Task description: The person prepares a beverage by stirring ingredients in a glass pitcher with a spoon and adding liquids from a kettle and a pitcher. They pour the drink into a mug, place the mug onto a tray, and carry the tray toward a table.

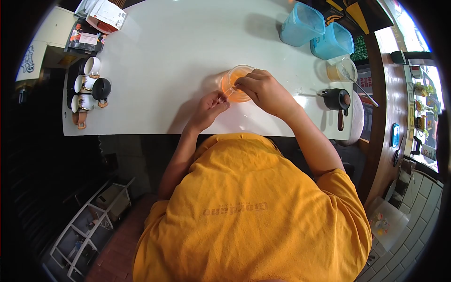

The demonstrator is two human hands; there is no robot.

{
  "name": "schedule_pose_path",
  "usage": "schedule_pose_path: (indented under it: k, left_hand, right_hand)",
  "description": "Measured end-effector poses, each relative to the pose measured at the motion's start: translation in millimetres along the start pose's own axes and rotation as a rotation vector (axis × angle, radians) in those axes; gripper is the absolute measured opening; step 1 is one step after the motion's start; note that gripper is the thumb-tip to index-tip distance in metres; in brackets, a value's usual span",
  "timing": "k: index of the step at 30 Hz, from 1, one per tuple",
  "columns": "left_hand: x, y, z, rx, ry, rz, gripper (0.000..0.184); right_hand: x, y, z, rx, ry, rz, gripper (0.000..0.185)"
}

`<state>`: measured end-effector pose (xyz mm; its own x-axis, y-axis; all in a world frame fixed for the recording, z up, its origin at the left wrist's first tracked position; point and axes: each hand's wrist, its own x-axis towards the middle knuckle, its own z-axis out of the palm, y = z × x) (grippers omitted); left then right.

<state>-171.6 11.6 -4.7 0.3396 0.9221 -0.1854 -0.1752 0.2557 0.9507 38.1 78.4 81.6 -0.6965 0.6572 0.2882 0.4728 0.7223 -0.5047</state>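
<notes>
Daylight enters right, shadows fall softly (fisheye edges bend and blacken).

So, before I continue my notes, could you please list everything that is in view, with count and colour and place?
Table: one, white, in front of the person.
Round container: one, clear with orange inside, between the hands.
Tubs: two, blue, far right.
Small container: one, clear, pale yellow contents, right; metal utensil leaning out.
Pot: one, black, brown handle, right.
Cups: at least five, left edge; white or patterned, one black, one brown.
Packages: white and dark, far left.
Rack: one, white frame, floor, lower left.
Shirt: one, yellow-orange, on the person.
Left hand: one, at the container's near-left side.
Right hand: one, fingers over its opening.
</notes>
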Motion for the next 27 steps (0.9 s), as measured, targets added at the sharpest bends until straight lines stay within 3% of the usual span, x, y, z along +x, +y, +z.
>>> schedule_pose_path:
  k: [7,17,27]
  left_hand:
    - [-4.0,-0.6,1.1,-0.005,0.011,-0.004,0.012]
    - [-14.1,4.5,5.7,0.012,0.037,0.036,0.030]
    - [-15.7,4.1,8.2,0.040,0.077,0.041,0.027]
  right_hand:
    - [3.1,-2.8,-7.2,-0.211,0.020,0.077,0.014]
    - [0.4,-2.8,-7.7,0.026,-0.027,0.019,0.013]
    - [10.5,4.3,-1.7,-0.034,-0.027,-0.022,0.012]
